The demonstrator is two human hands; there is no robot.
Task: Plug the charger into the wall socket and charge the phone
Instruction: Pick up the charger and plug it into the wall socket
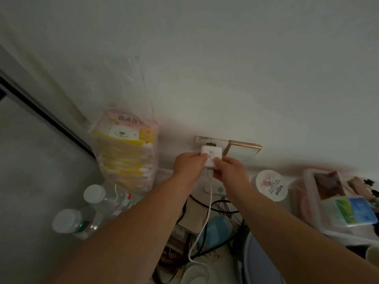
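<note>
From the head view, our charger point(211, 156) sits against the wall socket point(211, 143), hemmed in by the gold-edged switch point(243, 151) just to its right and the wipes pack point(125, 148) near on the left, with bare wall above and clutter below. Both our arms reach forward, left hand point(189, 165) and right hand point(228, 171) pinching the charger's sides, fingers clamped on it; its white cable point(206, 222) hangs down between our forearms
</note>
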